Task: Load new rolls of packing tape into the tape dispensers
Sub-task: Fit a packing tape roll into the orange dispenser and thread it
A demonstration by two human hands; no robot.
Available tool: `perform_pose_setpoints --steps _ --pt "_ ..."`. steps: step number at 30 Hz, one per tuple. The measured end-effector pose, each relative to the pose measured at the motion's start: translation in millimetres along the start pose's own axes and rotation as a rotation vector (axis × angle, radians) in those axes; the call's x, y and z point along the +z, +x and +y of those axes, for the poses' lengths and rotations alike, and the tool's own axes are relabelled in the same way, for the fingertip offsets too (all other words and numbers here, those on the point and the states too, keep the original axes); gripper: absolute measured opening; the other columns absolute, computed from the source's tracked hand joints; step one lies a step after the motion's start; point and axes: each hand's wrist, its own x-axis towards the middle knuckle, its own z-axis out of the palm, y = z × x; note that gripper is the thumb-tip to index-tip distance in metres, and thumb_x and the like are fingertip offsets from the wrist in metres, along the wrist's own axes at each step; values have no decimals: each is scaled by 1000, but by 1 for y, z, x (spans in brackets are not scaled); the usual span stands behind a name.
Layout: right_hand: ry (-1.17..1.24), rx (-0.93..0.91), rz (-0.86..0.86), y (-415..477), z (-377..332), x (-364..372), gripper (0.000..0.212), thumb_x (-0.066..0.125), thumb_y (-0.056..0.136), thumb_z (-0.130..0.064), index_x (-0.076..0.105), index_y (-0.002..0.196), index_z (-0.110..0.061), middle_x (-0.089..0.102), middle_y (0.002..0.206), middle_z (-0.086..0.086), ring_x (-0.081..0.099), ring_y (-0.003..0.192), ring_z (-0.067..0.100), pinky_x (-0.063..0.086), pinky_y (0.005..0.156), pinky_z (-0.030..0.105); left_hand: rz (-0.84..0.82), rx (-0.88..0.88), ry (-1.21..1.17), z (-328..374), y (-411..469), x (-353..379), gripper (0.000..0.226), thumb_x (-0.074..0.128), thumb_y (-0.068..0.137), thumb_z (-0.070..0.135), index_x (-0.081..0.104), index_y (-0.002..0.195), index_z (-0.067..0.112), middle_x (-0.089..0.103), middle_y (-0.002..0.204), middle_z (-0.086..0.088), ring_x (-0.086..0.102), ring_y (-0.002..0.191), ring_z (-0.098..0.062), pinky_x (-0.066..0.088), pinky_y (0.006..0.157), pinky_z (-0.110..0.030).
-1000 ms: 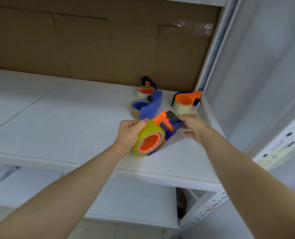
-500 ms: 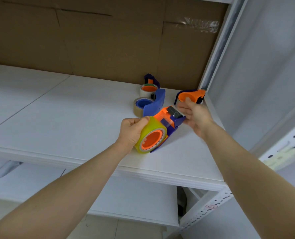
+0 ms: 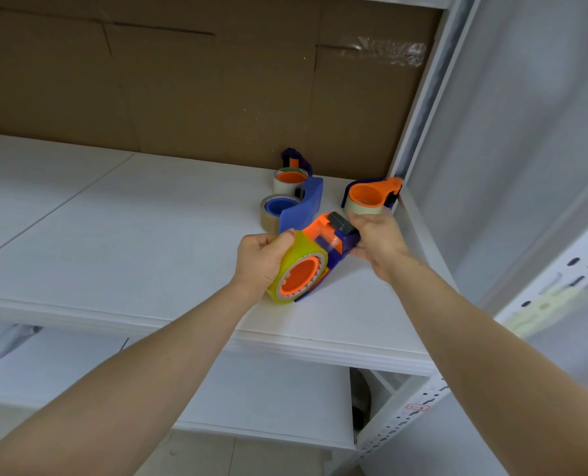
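My right hand (image 3: 376,240) rose off the nose half a second ago. It has now dropped back onto the cutter end of the orange-and-blue dispenser (image 3: 327,235), thumb over the top and fingers curled underneath, pinching it. My left hand (image 3: 260,261) hasn't shifted, and its fingers are wrapped over the yellow tape roll (image 3: 291,255) seated on the orange hub (image 3: 299,274).

I take that to mean the roll is on and I'm working the free end through the cutter. Whether the strip is actually threaded I can't make out.

The dispenser sits on the white shelf (image 3: 148,235) near its front edge. Its long axis runs diagonally from the roll nearest me to the nose, which points away and right toward another orange dispenser (image 3: 368,197) in the corner. The hub faces me.
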Motion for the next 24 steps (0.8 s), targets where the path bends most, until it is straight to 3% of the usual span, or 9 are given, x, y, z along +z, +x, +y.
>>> perform_pose_setpoints --steps 4,10,14,17,21,24 --pt "-40 22 44 4 -3 -3 16 55 93 -13 50 80 -22 63 110 14 63 105 29 55 83 40 -9 7 39 0 1 2 29 62 87 35 62 65 16 62 45 10 62 46 -5 48 45 -13" --pt "-58 16 41 5 -7 3 18 58 93 -18 49 77 -22 63 99 7 62 98 25 53 90 43 -3 13 33 1 -1 2 29 62 87 34 61 64 16 64 49 7 62 49 -8 48 45 -15" --pt "90 95 -30 4 3 -2 3 52 96 -18 53 98 -17 65 107 11 64 100 24 54 83 38 19 3 -6 1 -2 1 30 62 88 33 60 63 16 63 46 9 61 47 -7 47 42 -13" --pt "125 121 -43 3 7 -6 14 49 97 -18 51 110 -13 66 110 13 65 96 24 55 74 35 27 2 11 1 -2 2 30 62 88 35 61 64 17 62 47 9 61 50 -7 47 43 -13" --pt "64 110 -20 3 3 -6 13 54 94 -27 56 98 -15 68 100 10 67 86 21 55 64 31 20 12 33 3 -2 4 29 61 88 35 60 66 17 64 64 2 62 58 -11 48 51 -18" --pt "9 98 7 4 -1 1 11 60 91 -29 55 85 -20 67 101 8 66 94 23 56 71 34 23 20 45 3 -3 4 28 61 88 35 60 66 17 64 65 1 61 59 -11 48 53 -18"
